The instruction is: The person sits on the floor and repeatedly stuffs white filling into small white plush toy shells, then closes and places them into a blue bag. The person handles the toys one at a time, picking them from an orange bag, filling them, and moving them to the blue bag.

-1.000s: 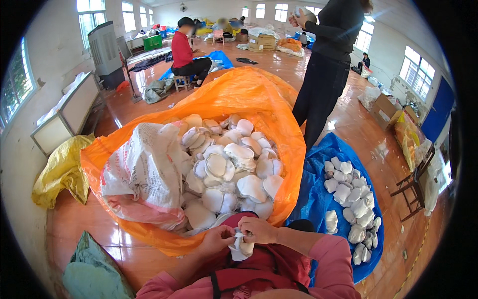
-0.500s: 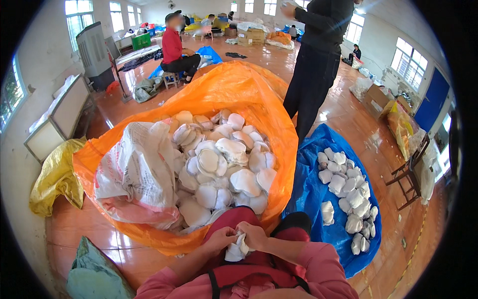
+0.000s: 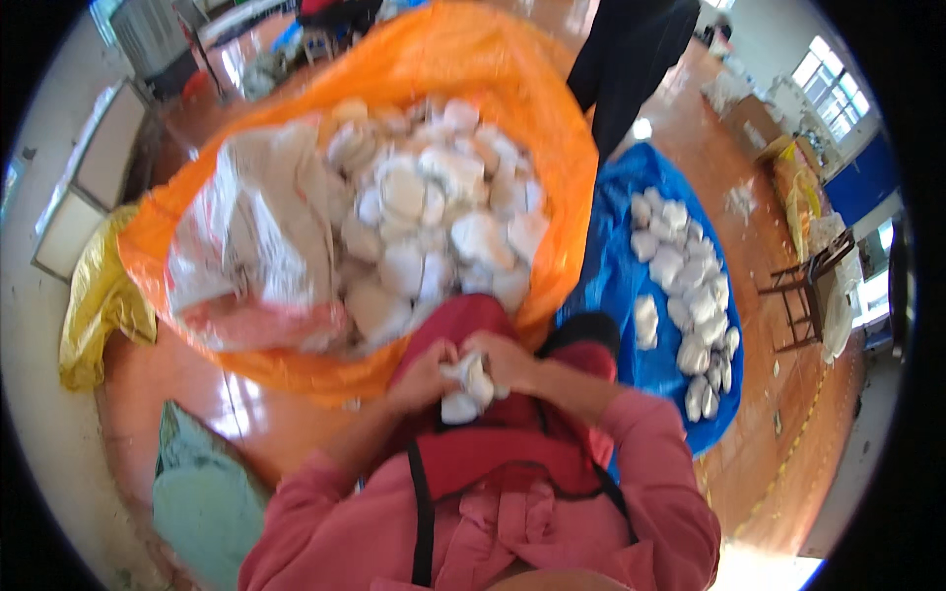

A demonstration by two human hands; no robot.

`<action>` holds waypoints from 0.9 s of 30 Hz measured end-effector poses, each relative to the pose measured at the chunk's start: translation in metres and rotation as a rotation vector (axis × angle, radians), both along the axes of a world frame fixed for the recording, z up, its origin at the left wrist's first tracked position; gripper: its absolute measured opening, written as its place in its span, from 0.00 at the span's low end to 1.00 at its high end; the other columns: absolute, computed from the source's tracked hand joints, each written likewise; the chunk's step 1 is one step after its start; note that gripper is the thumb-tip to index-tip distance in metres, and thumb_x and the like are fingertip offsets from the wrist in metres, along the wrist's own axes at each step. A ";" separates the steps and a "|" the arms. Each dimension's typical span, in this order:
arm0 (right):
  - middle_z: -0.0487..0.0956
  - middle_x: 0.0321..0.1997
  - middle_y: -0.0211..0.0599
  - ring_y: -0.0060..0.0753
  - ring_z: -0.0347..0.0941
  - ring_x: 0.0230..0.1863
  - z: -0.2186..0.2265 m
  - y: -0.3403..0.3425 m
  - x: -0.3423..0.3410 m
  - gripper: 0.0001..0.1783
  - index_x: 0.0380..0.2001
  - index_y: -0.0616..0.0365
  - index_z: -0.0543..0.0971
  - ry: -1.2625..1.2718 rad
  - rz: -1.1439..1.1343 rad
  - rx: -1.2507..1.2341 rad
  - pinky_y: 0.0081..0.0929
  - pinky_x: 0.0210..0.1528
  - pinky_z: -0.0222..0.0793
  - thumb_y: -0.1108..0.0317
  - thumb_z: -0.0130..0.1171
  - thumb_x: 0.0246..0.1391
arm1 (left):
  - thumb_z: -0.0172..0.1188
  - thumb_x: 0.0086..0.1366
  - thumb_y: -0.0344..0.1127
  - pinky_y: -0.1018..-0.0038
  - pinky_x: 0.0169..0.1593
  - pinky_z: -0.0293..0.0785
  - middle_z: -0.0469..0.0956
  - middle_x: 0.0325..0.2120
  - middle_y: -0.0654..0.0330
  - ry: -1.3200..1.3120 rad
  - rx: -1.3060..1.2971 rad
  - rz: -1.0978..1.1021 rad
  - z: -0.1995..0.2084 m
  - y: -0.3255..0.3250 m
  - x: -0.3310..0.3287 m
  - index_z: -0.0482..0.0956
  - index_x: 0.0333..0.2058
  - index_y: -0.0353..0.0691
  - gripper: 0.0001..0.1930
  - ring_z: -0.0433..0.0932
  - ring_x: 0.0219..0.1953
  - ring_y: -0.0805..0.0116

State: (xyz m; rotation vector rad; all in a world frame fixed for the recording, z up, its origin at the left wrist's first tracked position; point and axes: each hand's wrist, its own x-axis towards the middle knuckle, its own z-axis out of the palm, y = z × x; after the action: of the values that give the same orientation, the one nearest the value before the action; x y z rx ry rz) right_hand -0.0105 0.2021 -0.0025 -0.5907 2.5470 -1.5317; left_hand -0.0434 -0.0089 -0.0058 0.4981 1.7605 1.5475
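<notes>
Over my lap, my left hand (image 3: 426,379) and my right hand (image 3: 505,362) meet with their fingers closed. Between them is a soft white fabric piece (image 3: 471,387), bunched up and partly covered by the fingers; blur hides its exact shape. Just ahead lies a large orange plastic sheet (image 3: 493,44) with raised edges, heaped with rounded white and beige fabric pads (image 3: 404,192). To the right, a blue plastic sheet (image 3: 645,369) carries a smaller pile of white bundled pads (image 3: 695,276), one of them lying apart.
A white woven sack (image 3: 261,227) rests on the orange sheet's left side. Beyond the blue sheet stands a person in dark trousers (image 3: 636,59). A yellow sack (image 3: 103,305) and a green sack (image 3: 202,492) lie left; a wooden chair (image 3: 808,286) stands right.
My view has tipped downward, so the sheets and piles sit higher in the picture. Both hands remain together at the white fabric piece, which looks more bunched.
</notes>
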 end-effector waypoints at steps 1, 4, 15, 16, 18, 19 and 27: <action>0.77 0.31 0.41 0.39 0.74 0.37 0.001 0.002 -0.003 0.13 0.30 0.57 0.78 -0.162 0.113 0.040 0.35 0.39 0.70 0.65 0.63 0.38 | 0.65 0.45 0.27 0.74 0.46 0.68 0.69 0.34 0.65 -0.127 0.099 -0.012 -0.005 -0.001 -0.002 0.65 0.35 0.45 0.20 0.68 0.40 0.73; 0.74 0.47 0.38 0.30 0.70 0.47 0.032 0.010 0.013 0.22 0.46 0.60 0.74 -0.521 0.175 -0.265 0.27 0.50 0.68 0.67 0.57 0.44 | 0.62 0.44 0.22 0.75 0.45 0.69 0.70 0.33 0.66 -0.265 0.139 -0.050 0.007 -0.010 -0.005 0.67 0.35 0.45 0.19 0.70 0.39 0.73; 0.77 0.44 0.42 0.36 0.73 0.46 0.035 -0.002 0.028 0.29 0.48 0.62 0.71 -0.517 -0.054 0.094 0.31 0.51 0.67 0.65 0.64 0.41 | 0.63 0.54 0.24 0.73 0.33 0.75 0.72 0.32 0.63 -0.688 0.156 0.048 0.024 0.002 -0.005 0.66 0.38 0.42 0.16 0.76 0.32 0.71; 0.77 0.43 0.41 0.35 0.73 0.45 0.032 -0.007 0.033 0.28 0.47 0.62 0.71 -0.510 -0.114 0.062 0.31 0.50 0.68 0.66 0.64 0.41 | 0.62 0.54 0.24 0.73 0.33 0.75 0.72 0.31 0.63 -0.681 0.151 0.055 0.023 0.003 -0.004 0.67 0.38 0.42 0.16 0.76 0.32 0.71; 0.77 0.40 0.41 0.35 0.74 0.43 0.027 -0.013 0.042 0.27 0.45 0.62 0.72 -0.520 -0.210 -0.032 0.31 0.48 0.69 0.66 0.64 0.40 | 0.61 0.54 0.24 0.73 0.32 0.74 0.72 0.31 0.63 -0.664 0.143 0.066 0.019 0.005 -0.001 0.67 0.39 0.42 0.16 0.76 0.31 0.71; 0.77 0.39 0.42 0.36 0.74 0.41 0.023 -0.015 0.045 0.26 0.45 0.62 0.72 -0.535 -0.245 -0.095 0.31 0.46 0.69 0.66 0.64 0.39 | 0.61 0.54 0.25 0.73 0.32 0.74 0.73 0.31 0.62 -0.570 0.106 0.079 0.019 0.007 0.002 0.67 0.39 0.41 0.15 0.76 0.31 0.71; 0.74 0.35 0.34 0.26 0.71 0.39 -0.019 -0.032 0.052 0.20 0.37 0.57 0.69 -0.494 -0.387 -0.409 0.27 0.42 0.68 0.77 0.62 0.38 | 0.61 0.54 0.30 0.74 0.33 0.71 0.73 0.27 0.63 0.019 -0.219 0.111 0.051 0.016 0.025 0.72 0.36 0.41 0.11 0.73 0.30 0.74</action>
State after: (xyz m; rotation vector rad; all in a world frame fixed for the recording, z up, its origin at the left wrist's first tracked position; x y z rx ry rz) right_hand 0.0415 0.1703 -0.0219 0.2583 2.0562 -2.0301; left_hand -0.0188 0.0074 0.0454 0.3124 1.9734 1.4047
